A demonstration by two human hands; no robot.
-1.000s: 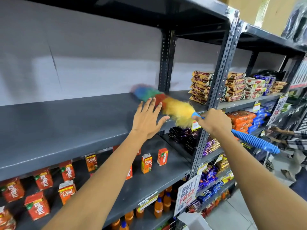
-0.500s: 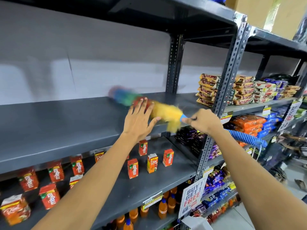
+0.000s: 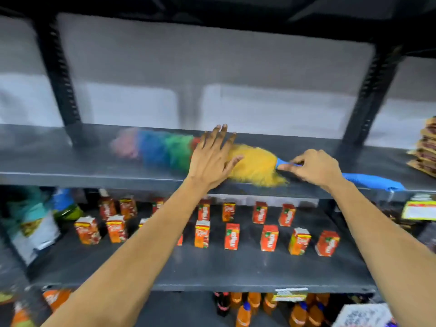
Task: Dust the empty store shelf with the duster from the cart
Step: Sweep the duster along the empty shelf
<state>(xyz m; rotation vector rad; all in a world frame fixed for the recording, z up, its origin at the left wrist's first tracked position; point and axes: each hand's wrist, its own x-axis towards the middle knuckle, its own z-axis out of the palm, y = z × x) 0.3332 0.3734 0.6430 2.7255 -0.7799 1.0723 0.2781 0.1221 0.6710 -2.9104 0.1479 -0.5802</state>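
Note:
A fluffy duster (image 3: 165,149) with pink, blue, green and yellow bands lies along the empty dark grey shelf (image 3: 59,159), its head blurred. My right hand (image 3: 313,167) is shut on the duster's blue handle just behind the yellow tuft, and the ribbed blue grip sticks out to the right. My left hand (image 3: 212,159) is flat with spread fingers over the front of the shelf, covering the middle of the duster head.
Black slotted uprights (image 3: 372,100) stand at both ends of the bay. Several small orange juice cartons (image 3: 232,236) stand on the shelf below. Orange bottles (image 3: 299,310) fill the lowest shelf. Snack packets (image 3: 427,149) are stacked at the right edge.
The duster has swept left along the shelf, both hands moving with it. My view has swung left, so the empty bay now faces me squarely.

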